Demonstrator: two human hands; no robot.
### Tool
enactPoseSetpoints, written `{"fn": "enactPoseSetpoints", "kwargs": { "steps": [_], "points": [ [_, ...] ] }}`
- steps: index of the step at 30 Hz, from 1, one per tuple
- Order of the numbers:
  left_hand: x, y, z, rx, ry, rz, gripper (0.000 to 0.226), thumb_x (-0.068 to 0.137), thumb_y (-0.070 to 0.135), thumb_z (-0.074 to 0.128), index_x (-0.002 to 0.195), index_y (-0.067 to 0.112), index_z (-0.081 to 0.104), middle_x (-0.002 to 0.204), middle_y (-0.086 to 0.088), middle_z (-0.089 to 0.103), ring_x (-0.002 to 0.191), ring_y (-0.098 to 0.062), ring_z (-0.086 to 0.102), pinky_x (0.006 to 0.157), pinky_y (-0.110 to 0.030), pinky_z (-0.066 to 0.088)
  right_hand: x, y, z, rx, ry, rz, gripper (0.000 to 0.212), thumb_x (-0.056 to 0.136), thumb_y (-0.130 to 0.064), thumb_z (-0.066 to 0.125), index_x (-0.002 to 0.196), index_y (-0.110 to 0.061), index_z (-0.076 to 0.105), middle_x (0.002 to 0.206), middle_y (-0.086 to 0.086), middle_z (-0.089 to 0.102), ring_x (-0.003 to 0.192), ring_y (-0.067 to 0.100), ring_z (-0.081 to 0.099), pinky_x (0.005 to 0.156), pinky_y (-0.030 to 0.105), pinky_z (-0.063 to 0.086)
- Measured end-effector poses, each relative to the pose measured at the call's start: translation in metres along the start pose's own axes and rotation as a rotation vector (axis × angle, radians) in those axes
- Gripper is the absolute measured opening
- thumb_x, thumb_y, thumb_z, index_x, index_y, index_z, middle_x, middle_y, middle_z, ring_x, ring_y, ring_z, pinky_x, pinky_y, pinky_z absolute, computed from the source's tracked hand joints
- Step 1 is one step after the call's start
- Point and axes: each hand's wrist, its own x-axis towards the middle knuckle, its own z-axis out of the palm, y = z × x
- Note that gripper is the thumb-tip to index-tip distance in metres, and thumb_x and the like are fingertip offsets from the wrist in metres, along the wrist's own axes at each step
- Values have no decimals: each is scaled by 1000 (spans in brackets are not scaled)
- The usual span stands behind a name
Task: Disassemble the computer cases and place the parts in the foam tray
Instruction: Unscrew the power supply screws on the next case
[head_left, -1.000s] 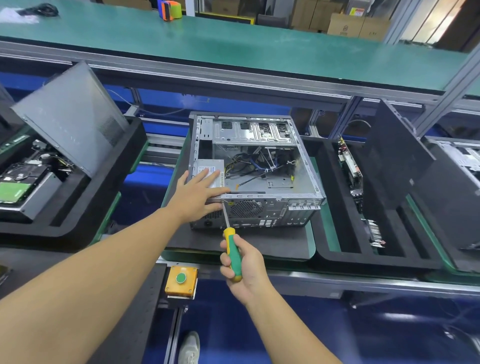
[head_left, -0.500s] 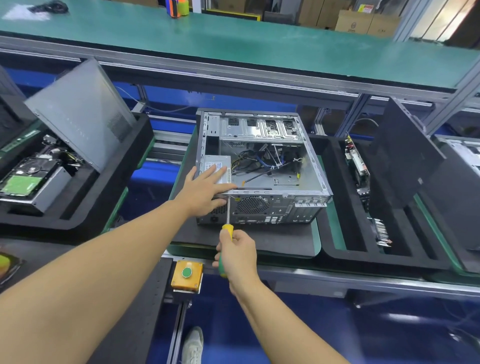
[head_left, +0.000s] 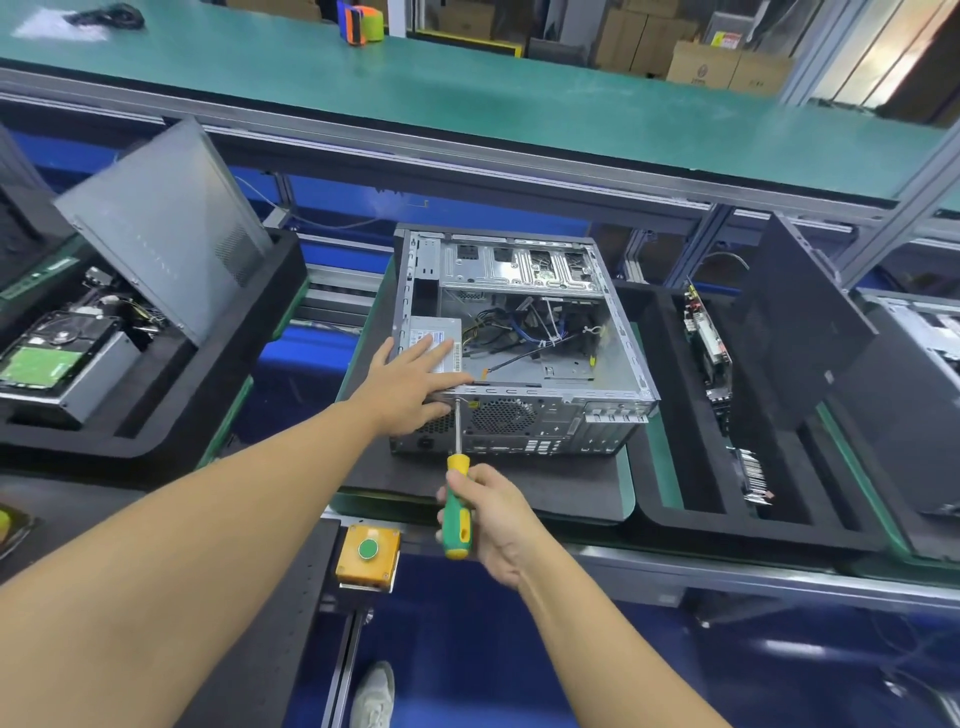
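An open silver computer case (head_left: 597, 332) lies on its side on a black foam pad (head_left: 545, 483) at the centre. Loose cables and a grey power supply (head_left: 441, 332) show inside it. My left hand (head_left: 410, 384) rests flat, fingers straight, on the power supply and the case's rear top edge. My right hand (head_left: 485, 514) grips a green and yellow screwdriver (head_left: 457, 509). Its shaft points up to the case's rear panel, the tip just below my left thumb.
A black foam tray (head_left: 670, 467) on the right holds circuit boards and a dark side panel (head_left: 800, 332). Another foam tray (head_left: 156, 415) on the left holds a hard drive and a grey side panel. A yellow button box (head_left: 368, 556) sits at the front rail.
My right hand has turned on the screwdriver handle, hiding and then showing its green grip. My left hand stays on the case. The view has shifted slightly.
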Motion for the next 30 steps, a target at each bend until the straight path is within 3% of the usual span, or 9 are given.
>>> {"fn": "enactPoseSetpoints", "kwargs": {
  "steps": [3,6,8,11,16,19,22,26,30],
  "points": [
    [0,0,-1,-9,-7,2,51,101,49,47,148,54,28,168,6,1,154,-19,-6,119,-59,-6,3,0,2,19,57,7,19,97,-21,64,103,-11,49,96,10,53,62,17,62,57,37,58],
    [0,0,0,-12,0,2,52,101,49,48,148,55,29,168,6,1,154,-18,-5,120,-59,-5,3,-6,1,75,6,96,25,97,-32,63,106,-12,50,87,8,55,52,15,51,44,27,44],
    [-1,-1,0,-21,10,5,52,100,49,48,148,55,29,168,6,2,154,-18,-5,120,-58,-5,1,-13,-2,140,-61,163,34,100,-36,49,108,-5,57,83,10,58,55,18,49,46,28,43],
    [0,-2,2,-22,17,8,51,100,49,48,148,56,29,168,6,2,154,-18,-5,119,-58,-6,1,-12,-9,175,-113,140,42,101,-27,36,102,3,65,90,18,64,60,20,51,53,32,47],
    [1,-2,3,-17,17,5,52,100,49,48,147,56,29,167,6,3,154,-18,-4,120,-58,-6,0,-3,-5,147,-84,30,16,105,-24,50,107,-9,51,98,13,71,72,27,70,58,41,60],
    [1,-1,2,-14,22,4,52,100,49,49,147,57,28,167,6,2,154,-19,-5,119,-58,-6,1,1,-2,12,-30,15,17,102,-30,56,106,-15,48,95,8,68,54,18,58,47,29,51],
    [1,-2,3,-17,16,2,52,100,49,48,147,57,28,167,6,2,154,-19,-5,119,-58,-7,2,-1,-2,57,-25,70,25,100,-36,56,109,-15,48,86,10,65,50,15,47,44,25,40],
    [2,-2,3,-11,20,2,51,100,50,48,147,57,28,167,6,2,154,-18,-5,119,-57,-7,-4,-14,-13,134,-226,207,44,100,-34,38,119,1,56,100,23,71,65,23,58,61,34,51],
    [1,-2,3,-8,23,1,51,100,50,47,147,56,28,167,6,2,154,-18,-5,119,-56,-7,-5,-2,-14,54,-172,52,23,105,-23,45,108,-4,58,93,13,72,69,20,61,63,35,54]
  ]
}}
